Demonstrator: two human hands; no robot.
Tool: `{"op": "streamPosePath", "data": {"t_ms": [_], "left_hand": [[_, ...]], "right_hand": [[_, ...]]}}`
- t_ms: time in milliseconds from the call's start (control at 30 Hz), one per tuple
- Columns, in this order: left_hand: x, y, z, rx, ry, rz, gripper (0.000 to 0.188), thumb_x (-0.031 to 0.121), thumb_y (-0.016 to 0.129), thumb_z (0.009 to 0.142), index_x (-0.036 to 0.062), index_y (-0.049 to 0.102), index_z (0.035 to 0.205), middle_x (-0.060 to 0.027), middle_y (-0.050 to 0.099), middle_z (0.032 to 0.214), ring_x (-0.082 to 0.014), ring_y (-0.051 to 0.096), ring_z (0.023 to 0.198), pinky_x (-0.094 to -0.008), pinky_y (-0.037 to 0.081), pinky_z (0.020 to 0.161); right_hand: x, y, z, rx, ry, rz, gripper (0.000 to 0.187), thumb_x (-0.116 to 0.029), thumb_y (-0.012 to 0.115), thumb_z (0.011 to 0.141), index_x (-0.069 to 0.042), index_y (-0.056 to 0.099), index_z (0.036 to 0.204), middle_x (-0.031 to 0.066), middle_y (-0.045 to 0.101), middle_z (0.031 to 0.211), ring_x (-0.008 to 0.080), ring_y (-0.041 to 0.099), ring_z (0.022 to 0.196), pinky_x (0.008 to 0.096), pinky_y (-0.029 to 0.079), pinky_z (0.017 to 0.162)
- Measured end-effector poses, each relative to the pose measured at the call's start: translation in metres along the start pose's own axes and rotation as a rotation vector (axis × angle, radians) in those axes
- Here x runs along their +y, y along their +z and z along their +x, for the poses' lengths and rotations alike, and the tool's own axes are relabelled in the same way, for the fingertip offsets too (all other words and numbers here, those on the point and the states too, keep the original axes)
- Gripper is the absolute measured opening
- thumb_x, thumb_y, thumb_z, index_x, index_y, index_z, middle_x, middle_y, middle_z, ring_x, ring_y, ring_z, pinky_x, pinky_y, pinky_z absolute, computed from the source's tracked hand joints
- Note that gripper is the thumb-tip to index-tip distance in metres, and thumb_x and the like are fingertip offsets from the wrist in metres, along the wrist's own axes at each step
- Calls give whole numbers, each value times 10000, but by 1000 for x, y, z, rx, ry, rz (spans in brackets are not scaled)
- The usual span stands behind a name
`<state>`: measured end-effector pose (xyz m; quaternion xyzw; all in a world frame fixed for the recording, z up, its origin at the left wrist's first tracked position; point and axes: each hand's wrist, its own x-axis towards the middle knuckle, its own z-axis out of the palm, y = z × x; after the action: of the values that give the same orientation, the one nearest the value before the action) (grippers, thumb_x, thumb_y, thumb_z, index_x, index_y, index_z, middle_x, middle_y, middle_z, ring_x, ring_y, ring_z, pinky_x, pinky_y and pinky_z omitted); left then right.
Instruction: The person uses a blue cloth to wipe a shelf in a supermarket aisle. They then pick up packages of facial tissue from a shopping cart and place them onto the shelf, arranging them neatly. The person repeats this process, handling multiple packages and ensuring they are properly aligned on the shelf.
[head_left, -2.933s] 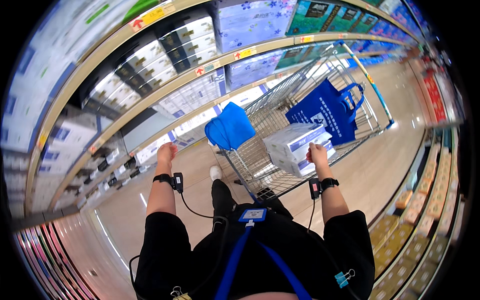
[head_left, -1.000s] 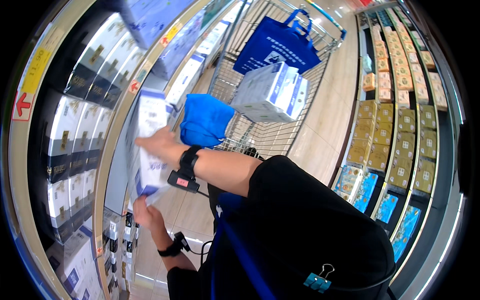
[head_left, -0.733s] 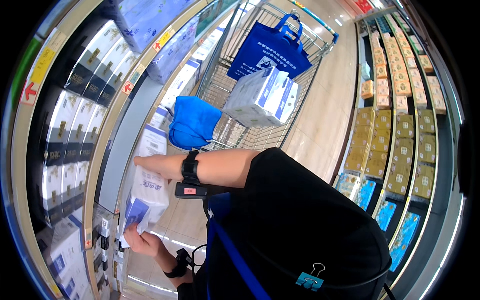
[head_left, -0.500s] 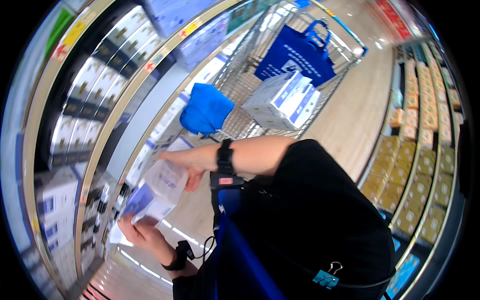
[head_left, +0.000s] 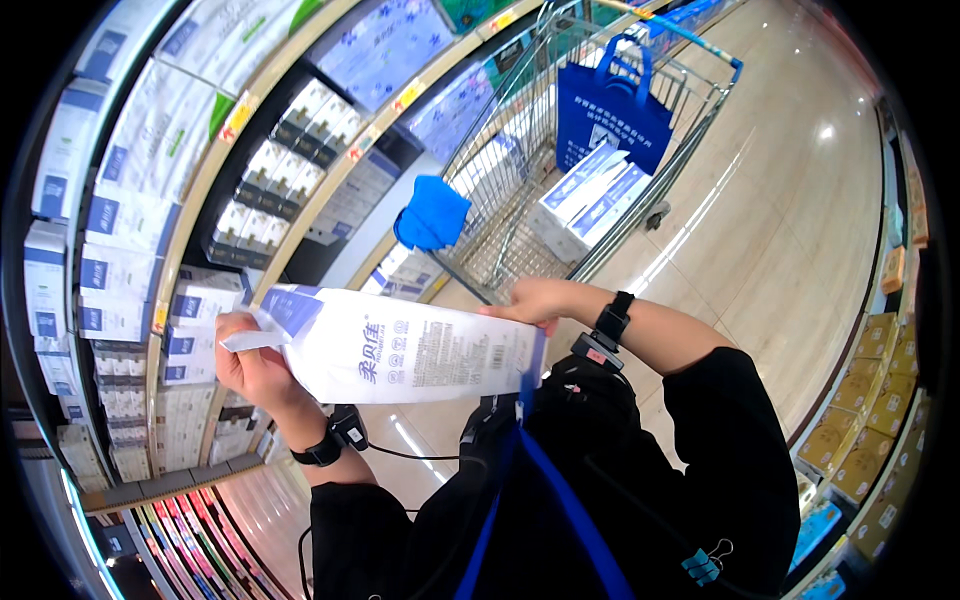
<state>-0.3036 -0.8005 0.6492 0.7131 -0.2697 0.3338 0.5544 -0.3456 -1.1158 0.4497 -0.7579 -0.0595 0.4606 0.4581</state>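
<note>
A white and purple soft plastic pack (head_left: 430, 350), like a pack of tissues, lies across in front of me, its printed side up. Its left end, with a loose flap, is gripped by my left hand (head_left: 248, 365), fingers curled and closed. At the other end my right hand (head_left: 530, 302) holds the far edge, its thumb and fingers partly hidden. Beyond my hands stands a wire shopping cart (head_left: 490, 225). White and purple packs (head_left: 590, 205) and a blue tote bag (head_left: 615, 110) are in it.
A blue cloth item (head_left: 433, 213) hangs at the cart's near left corner. Shelves (head_left: 185, 235) of white and purple boxes run close along my left. On the right, another shelf holds brown cartons (head_left: 855, 395). A tiled floor (head_left: 740, 220) stretches between.
The pack has come to lie stretched across in front of me, its printed face showing. My hands are farther apart, the right one moved rightward. The view has turned, showing more shelving at left.
</note>
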Motion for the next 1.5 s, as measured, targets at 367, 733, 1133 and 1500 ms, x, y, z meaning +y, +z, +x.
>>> {"op": "streamPosePath", "data": {"t_ms": [367,733,1133,1500], "left_hand": [[75,133,79,-320,330,-169,158,106,547,875,-22,525,784,-205,634,941,-258,599,849,-349,455,792],[144,35,102,-598,-303,-72,964,750,466,867,-18,363,1441,-172,417,1439,-227,462,1296,-359,383,1064],[17,71,19,-587,-761,-310,812,351,742,826,-33,357,1429,-145,531,1328,-203,526,1180,-323,410,1001],[-17,62,7,-501,-889,-347,741,345,717,874,-19,367,1416,-152,554,1262,-194,557,1124,-308,454,946]], "right_hand": [[74,37,19,-308,-628,1469,712,-557,441,973,-88,333,1497,128,430,1487,248,444,1346,418,375,1119],[-9,-40,-82,280,-1137,1636,787,-525,635,897,5,396,1428,175,522,1395,283,535,1263,424,450,1052],[21,-49,-159,802,-1026,1015,808,-555,613,901,11,376,1426,140,540,1357,242,561,1210,368,476,1006],[16,-114,-94,846,-591,971,825,-679,326,957,-2,411,1421,145,575,1334,236,587,1181,347,484,983]]}}
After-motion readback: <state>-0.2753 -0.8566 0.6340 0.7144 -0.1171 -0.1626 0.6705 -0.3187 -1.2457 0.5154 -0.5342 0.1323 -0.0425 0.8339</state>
